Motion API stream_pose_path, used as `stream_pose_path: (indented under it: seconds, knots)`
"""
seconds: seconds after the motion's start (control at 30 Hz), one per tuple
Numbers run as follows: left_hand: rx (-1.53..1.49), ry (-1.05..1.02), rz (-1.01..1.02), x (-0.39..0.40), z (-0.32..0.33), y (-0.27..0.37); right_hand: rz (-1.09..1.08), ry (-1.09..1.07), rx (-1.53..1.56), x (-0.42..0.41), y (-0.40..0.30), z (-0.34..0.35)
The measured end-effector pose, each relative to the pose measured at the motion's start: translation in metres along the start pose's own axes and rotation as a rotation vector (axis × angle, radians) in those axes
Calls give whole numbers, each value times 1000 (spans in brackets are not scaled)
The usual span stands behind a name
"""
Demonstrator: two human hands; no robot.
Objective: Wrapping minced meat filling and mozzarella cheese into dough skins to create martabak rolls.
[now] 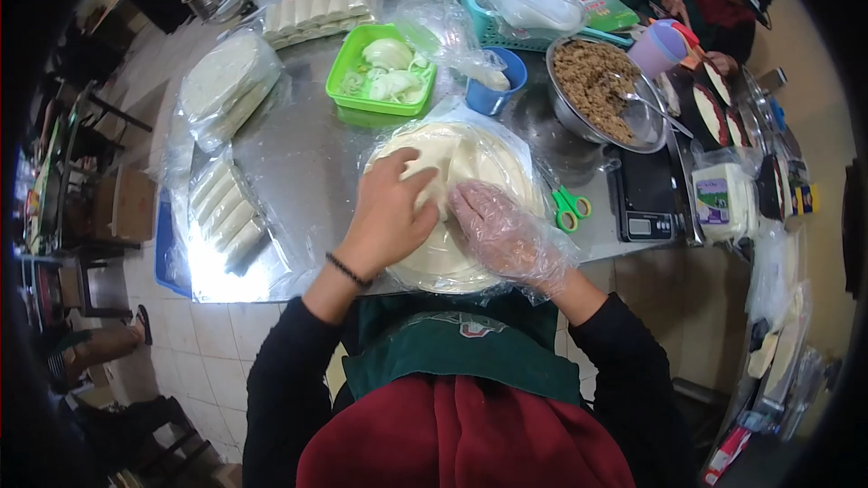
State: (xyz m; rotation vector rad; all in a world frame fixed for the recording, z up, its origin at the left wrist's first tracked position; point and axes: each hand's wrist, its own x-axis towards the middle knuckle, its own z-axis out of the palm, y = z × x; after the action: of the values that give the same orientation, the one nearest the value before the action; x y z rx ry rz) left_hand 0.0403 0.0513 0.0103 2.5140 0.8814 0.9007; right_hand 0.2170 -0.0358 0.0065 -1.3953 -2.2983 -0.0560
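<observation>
A stack of round, thin dough sheets lies on clear plastic at the table's front edge. Over its left part is my bare left hand, slightly blurred, fingers spread and nothing seen in its grasp. My right hand, in a clear plastic glove, rests on the sheets with its fingers together; whether it pinches a sheet is hidden. Green-handled scissors lie right of the stack. Behind it stand a blue cup and a lime-green container with pale slices. A steel bowl of brown crumbly filling with a spoon is at the back right.
Wrapped white rolls and a wrapped stack of round sheets lie at left; more rolls are behind. A black digital scale stands at right, a teal basket at the back. Another person works at the far right.
</observation>
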Motion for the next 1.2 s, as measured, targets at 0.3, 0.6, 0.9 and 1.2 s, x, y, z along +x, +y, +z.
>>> stream_pose_path:
  seconds: [0.3,0.6,0.9,1.2]
  knots:
    - [-1388,86,-1422,-62,-24,39,-46,-367,-79,18,-11,-15]
    - [-1093,149,-1351,-45,-2,20,-34,-397,48,31,-11,-10]
    - [-160,208,-371,-53,19,27,-22,-150,122,18,3,-13]
    - [254,-85,11,-51,20,18,-160,-142,-84,13,10,4]
